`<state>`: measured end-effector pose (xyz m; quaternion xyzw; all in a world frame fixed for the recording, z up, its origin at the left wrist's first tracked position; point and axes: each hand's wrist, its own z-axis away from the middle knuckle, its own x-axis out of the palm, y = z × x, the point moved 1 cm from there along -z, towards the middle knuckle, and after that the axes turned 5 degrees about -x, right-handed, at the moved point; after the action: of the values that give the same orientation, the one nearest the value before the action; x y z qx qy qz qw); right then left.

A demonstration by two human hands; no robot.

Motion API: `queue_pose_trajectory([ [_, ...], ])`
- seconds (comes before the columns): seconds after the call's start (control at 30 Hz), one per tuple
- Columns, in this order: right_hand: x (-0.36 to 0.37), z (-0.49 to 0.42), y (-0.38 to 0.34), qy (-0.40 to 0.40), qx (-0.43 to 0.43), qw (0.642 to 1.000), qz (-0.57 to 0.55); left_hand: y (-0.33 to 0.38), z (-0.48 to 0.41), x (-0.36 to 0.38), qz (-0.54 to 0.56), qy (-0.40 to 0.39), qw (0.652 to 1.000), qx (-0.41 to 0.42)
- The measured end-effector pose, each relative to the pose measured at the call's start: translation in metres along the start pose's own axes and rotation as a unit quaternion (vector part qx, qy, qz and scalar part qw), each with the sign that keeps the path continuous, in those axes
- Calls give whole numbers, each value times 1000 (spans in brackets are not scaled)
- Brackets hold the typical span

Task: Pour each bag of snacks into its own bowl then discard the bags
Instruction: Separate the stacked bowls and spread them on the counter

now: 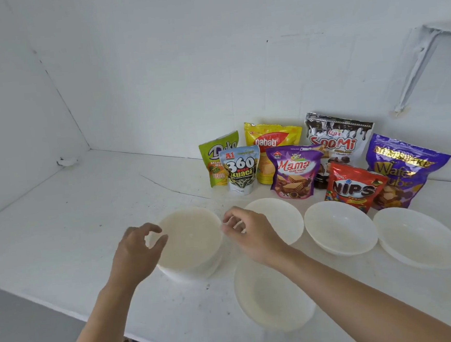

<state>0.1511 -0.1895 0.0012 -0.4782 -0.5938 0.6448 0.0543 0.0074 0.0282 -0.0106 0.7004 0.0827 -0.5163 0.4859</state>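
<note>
1. My left hand (141,247) is open, fingers curled, just beside the left rim of the stack of bowls (190,241). It holds nothing.
2. The stack sits between my two hands. I think the bowls are light, stiff and a bit slippery, so I should take them by the rim on both sides.
3. My right hand (250,231) is open too, at the right rim, empty.
4. The snack bags (294,170) stand past my right hand, well apart. They look soft and crinkly. I would pinch their tops.
</note>
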Motion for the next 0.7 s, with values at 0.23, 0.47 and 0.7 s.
queue_pose_trajectory([
  [0.23, 42, -28, 4, -6, 78, 995, 62, -4, -1, 7, 46, -30, 998, -14],
  [0.47, 35, -23, 11, 20, 98, 988, 117, -6, -6, 11, 53, -48, 997, 14],
  [0.7, 26, -27, 5, -12, 76, 991, 108, -6, -2, 9, 66, -72, 994, 53],
])
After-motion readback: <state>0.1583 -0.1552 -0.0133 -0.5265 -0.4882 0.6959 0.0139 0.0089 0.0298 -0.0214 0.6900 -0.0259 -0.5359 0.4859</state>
